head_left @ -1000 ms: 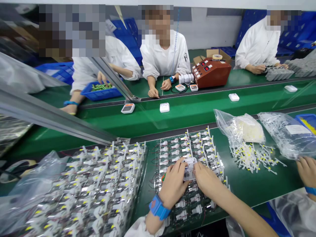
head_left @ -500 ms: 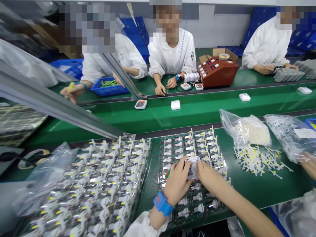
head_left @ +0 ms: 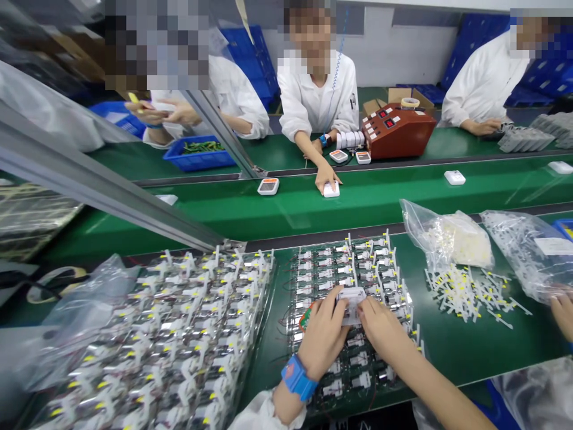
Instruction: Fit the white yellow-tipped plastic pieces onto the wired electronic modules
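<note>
Casing [head_left: 352, 297] of white, partly see-through plastic is what we hold in front of us, over the middle of a flat array of small wired assemblies [head_left: 326, 276] set out in rows. Whether it touches them is hidden by our fingers.

Our left hand [head_left: 324, 328] is half curled, its fingers laid over the casing's left side and its thumb near the lower edge; a blue wristband [head_left: 298, 377] circles that wrist. Our right hand [head_left: 378, 322] is bunched more tightly, fingertips gathered at the casing's right edge, though we cannot tell exactly what they pinch. Just beside our left hand, a green circuit board [head_left: 306, 318] with orange along it shows; we cannot tell if that hand has hold of it too.

To our left spreads a larger array of white, yellow-tipped assemblies [head_left: 192, 334]. To our right, a loose pile of white sticks [head_left: 461, 292] with yellow ends lies on the green tabletop [head_left: 470, 349], close to a clear bag [head_left: 472, 239]. A second clear bag [head_left: 514, 257] lies farther right, a neighbour's hand [head_left: 563, 313] at its near edge.

Across from us, a co-worker's hand [head_left: 327, 177] rests on a white square device [head_left: 332, 191] on the green conveyor belt [head_left: 380, 194].
</note>
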{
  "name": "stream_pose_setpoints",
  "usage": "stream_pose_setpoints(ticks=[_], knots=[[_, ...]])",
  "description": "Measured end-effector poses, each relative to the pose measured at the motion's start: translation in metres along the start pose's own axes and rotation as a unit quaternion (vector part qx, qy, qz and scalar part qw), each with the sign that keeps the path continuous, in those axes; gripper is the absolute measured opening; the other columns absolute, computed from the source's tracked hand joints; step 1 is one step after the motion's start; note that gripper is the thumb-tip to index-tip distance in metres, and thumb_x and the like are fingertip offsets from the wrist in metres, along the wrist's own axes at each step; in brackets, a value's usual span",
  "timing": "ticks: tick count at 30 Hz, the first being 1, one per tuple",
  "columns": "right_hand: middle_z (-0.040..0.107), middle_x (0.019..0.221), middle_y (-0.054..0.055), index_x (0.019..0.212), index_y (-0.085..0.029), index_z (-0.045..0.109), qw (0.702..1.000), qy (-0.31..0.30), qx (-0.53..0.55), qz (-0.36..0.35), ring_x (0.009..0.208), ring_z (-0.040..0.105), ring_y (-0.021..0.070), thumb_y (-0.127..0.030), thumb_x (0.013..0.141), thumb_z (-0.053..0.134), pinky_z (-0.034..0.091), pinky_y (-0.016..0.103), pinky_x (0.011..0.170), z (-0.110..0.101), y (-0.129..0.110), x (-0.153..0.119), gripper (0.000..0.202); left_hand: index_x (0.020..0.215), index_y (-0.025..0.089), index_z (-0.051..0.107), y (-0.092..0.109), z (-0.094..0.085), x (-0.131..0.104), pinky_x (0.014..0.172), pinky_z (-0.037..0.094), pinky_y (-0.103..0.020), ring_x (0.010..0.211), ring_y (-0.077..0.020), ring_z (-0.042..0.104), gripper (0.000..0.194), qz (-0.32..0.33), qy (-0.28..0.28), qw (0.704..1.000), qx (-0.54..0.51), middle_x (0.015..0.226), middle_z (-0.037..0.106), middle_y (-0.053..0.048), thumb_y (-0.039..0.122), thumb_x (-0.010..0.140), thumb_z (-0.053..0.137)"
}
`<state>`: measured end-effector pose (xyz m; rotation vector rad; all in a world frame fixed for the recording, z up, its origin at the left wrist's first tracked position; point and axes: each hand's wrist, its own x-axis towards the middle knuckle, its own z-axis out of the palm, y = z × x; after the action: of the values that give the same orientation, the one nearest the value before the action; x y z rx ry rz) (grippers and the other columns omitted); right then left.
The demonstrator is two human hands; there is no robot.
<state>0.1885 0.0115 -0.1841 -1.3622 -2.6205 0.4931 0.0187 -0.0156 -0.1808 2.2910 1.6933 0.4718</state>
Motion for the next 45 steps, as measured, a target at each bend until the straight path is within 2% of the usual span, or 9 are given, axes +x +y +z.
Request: stream_pose_setpoints(ticks=[12, 18, 21, 25, 30, 34, 38, 42, 45], knots=[[0.064, 0.088, 0.007, 0.096, -0.018, 0.056, 0.985, 0.059, 0.153, 0.058, 0.078, 0.065, 0.0217, -0.005, 0.093, 0.039, 0.053, 0.034, 0.067, -0.009, -0.005, 0.006, 0.022, 0.099, 0.022, 0.053, -0.004, -0.004, 0.003, 0.090, 0.050, -0.050, 0.116, -0.0335, 0.054, 0.030, 0.007, -0.009, 1.000, -0.024, 0.140, 0.044, -0.014, 0.005, 0.075, 0.061], [0.065, 0.116, 0.014, 0.118, -0.025, 0.060, 0.971, 0.160, 0.143, 0.102, 0.121, 0.056, 0.0250, 0.001, 0.093, 0.018, 0.043, 0.051, 0.101, -0.100, 0.073, -0.037, 0.055, 0.097, 0.023, 0.057, -0.011, -0.008, 0.005, 0.090, 0.050, -0.049, 0.116, -0.0334, 0.055, 0.023, 0.033, -0.011, 0.999, -0.012, 0.142, 0.045, -0.014, 0.017, 0.078, 0.068], [0.069, 0.119, 0.009, 0.115, -0.029, 0.067, 0.952, 0.046, 0.294, 0.071, 0.116, 0.061, 0.0173, 0.007, 0.089, 0.015, 0.038, 0.046, 0.109, -0.139, 0.104, -0.033, 0.068, 0.102, 0.023, 0.056, -0.014, -0.010, 0.007, 0.091, 0.049, -0.048, 0.118, -0.0339, 0.054, 0.030, 0.035, -0.024, 0.999, -0.019, 0.140, 0.048, -0.015, 0.022, 0.076, 0.071], [0.073, 0.099, 0.009, 0.086, -0.014, 0.076, 0.831, 0.084, 0.519, 0.181, 0.097, 0.071, 0.0200, -0.012, 0.088, 0.033, 0.055, 0.034, 0.070, -0.109, 0.061, 0.001, 0.044, 0.104, 0.022, 0.054, -0.016, -0.012, 0.009, 0.092, 0.048, -0.047, 0.120, -0.0327, 0.054, 0.035, 0.026, -0.036, 0.998, -0.034, 0.138, 0.051, -0.014, 0.025, 0.075, 0.073], [0.071, 0.091, 0.007, 0.089, -0.026, 0.071, 0.913, 0.060, 0.384, 0.125, 0.086, 0.068, 0.0211, -0.015, 0.090, 0.049, 0.057, 0.039, 0.081, -0.042, 0.004, 0.014, 0.024, 0.101, 0.023, 0.053, -0.016, -0.013, 0.009, 0.091, 0.048, -0.047, 0.116, -0.0312, 0.057, 0.033, 0.010, -0.035, 0.998, -0.049, 0.136, 0.054, -0.013, 0.026, 0.074, 0.072], [0.069, 0.108, 0.004, 0.117, -0.019, 0.060, 0.964, -0.044, 0.261, 0.021, 0.105, 0.067, 0.0197, -0.004, 0.094, 0.034, 0.059, 0.042, 0.075, -0.064, 0.053, 0.020, 0.038, 0.099, 0.022, 0.053, -0.015, -0.012, 0.009, 0.087, 0.050, -0.047, 0.110, -0.0318, 0.059, 0.034, 0.003, -0.030, 0.998, -0.047, 0.136, 0.054, -0.012, 0.028, 0.073, 0.074], [0.067, 0.123, 0.004, 0.111, -0.026, 0.067, 0.917, -0.127, 0.374, 0.050, 0.110, 0.065, 0.0117, 0.002, 0.095, 0.019, 0.056, 0.031, 0.083, -0.097, 0.099, 0.035, 0.058, 0.104, 0.023, 0.051, -0.016, -0.009, 0.007, 0.088, 0.050, -0.048, 0.112, -0.0327, 0.058, 0.040, 0.004, -0.023, 0.999, -0.044, 0.137, 0.053, -0.012, 0.026, 0.072, 0.076], [0.074, 0.099, 0.006, 0.080, -0.021, 0.076, 0.808, -0.082, 0.534, 0.236, 0.101, 0.069, 0.0151, 0.003, 0.087, 0.040, 0.056, 0.028, 0.074, -0.100, 0.097, 0.040, 0.044, 0.107, 0.022, 0.049, -0.017, -0.006, 0.007, 0.090, 0.049, -0.049, 0.117, -0.0344, 0.055, 0.044, 0.006, -0.029, 0.998, -0.049, 0.137, 0.052, -0.014, 0.026, 0.073, 0.075], [0.074, 0.098, 0.003, 0.085, -0.021, 0.076, 0.857, -0.085, 0.481, 0.163, 0.104, 0.068, 0.0143, 0.007, 0.083, 0.041, 0.055, 0.028, 0.071, -0.097, 0.096, 0.036, 0.045, 0.109, 0.021, 0.048, -0.017, -0.007, 0.007, 0.090, 0.048, -0.049, 0.118, -0.0348, 0.055, 0.047, 0.008, -0.032, 0.998, -0.050, 0.137, 0.052, -0.015, 0.027, 0.072, 0.076]])
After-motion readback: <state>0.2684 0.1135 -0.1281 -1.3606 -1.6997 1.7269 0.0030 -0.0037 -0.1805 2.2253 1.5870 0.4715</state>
